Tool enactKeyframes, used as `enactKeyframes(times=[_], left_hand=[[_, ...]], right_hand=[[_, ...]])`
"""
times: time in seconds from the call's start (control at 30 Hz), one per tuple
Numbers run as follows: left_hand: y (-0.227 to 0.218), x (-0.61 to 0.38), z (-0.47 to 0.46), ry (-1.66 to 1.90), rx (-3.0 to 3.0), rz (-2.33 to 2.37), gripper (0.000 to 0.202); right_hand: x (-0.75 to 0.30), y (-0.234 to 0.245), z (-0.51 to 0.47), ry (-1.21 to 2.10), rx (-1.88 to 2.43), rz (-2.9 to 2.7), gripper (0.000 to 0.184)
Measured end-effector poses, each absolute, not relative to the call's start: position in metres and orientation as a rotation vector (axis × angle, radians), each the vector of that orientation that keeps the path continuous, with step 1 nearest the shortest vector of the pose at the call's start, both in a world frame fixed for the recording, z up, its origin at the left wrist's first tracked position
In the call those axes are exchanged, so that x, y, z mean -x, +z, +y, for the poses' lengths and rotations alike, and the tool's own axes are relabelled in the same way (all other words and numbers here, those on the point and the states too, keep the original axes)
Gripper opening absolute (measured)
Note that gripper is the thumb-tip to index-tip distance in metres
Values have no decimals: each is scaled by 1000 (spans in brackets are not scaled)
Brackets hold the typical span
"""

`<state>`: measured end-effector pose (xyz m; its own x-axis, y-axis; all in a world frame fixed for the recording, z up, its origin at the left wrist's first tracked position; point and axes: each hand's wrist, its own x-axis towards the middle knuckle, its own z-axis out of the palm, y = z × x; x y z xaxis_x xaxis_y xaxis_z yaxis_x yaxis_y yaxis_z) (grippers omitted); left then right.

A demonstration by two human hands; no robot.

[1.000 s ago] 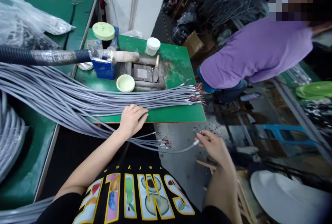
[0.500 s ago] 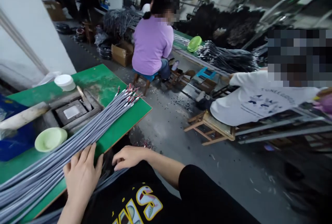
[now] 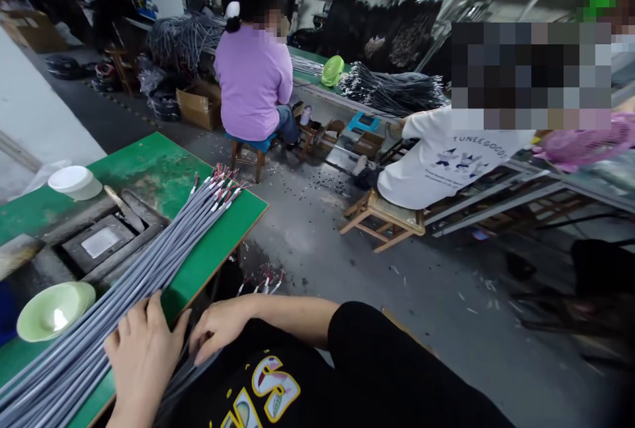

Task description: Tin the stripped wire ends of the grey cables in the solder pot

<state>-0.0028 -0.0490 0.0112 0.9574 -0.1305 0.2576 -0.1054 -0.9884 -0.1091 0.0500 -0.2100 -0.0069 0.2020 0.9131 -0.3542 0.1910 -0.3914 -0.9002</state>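
Observation:
A bundle of grey cables (image 3: 163, 253) lies across the green table (image 3: 233, 216), its stripped red and white ends near the table's far corner. My left hand (image 3: 141, 355) rests flat on the bundle at the near edge, fingers spread. My right hand (image 3: 218, 325) hangs just below the table edge over several loose grey cables (image 3: 260, 281) that dangle there; its fingers are curled, and I cannot tell whether it grips any.
A pale green bowl (image 3: 52, 309) and a white lidded tub (image 3: 74, 182) sit on the table beside a recessed metal fixture (image 3: 102, 243). Across the grey floor a person in purple (image 3: 253, 81) sits on a stool; another in white (image 3: 446, 157) sits on a wooden stool (image 3: 384, 219).
My view swung up and right from the table to the workshop. My right hand came in from the dangling cable ends to the table edge. My left hand stayed on the bundle.

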Motion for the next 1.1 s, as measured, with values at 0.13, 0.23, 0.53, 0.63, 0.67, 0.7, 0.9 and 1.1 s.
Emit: enactKeyframes(times=[0.13,0.23,0.53,0.63,0.67,0.7,0.9,1.1], left_hand=[[16,-9,-46,-280,2996,233,58],[13,-14,-42,-244,3014,280,55],[20,-18,-36,-185,3650,446,25],[25,-15,-33,-295,3848,510,21],[26,-14,-33,-313,3867,494,19],[26,-12,-33,-318,3876,486,18],[15,-1,-37,-193,3842,575,13],[16,-3,-37,-339,4158,477,35]], right_hand=[[-48,-10,-208,1413,1438,-664,11],[-48,-16,-205,1425,1261,-496,22],[-56,-10,-217,1180,1101,-346,44],[-70,2,-226,856,1082,-215,45],[-75,5,-228,758,1079,-182,44],[-80,9,-230,664,1080,-148,42],[-103,30,-252,19,1211,131,34],[-74,56,-263,-40,1656,-317,28]])
